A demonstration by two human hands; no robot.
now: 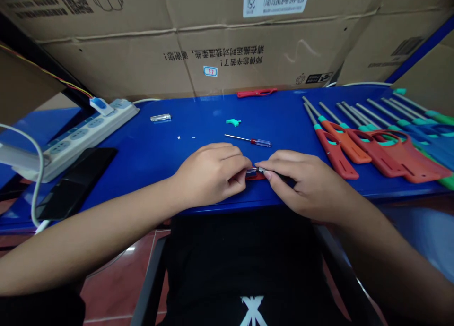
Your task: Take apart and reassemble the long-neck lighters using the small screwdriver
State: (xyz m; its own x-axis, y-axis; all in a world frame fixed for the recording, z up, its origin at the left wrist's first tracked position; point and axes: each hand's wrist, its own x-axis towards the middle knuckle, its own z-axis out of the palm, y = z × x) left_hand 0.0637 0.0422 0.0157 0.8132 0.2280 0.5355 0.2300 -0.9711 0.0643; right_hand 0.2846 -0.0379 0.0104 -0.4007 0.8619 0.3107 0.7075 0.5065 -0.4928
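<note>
My left hand (216,174) is closed over one end of a red lighter casing (252,176) at the table's front edge. Most of that casing is hidden by my fingers. My right hand (305,180) pinches a small dark part with a metallic tip (261,170) against the casing's right side. Just beyond my hands lies a screwdriver (253,141) with a clear and red handle. A green trigger piece (233,122) rests farther back. To the left are a clear lighter fuel tank (161,117) and tiny loose bits (179,138).
Several long-necked lighters (336,151) in red, orange and blue crowd the right side. Another red casing half (257,93) lies by the cardboard (142,61) at the back. On the left are a power strip (88,132) and a black phone (78,182).
</note>
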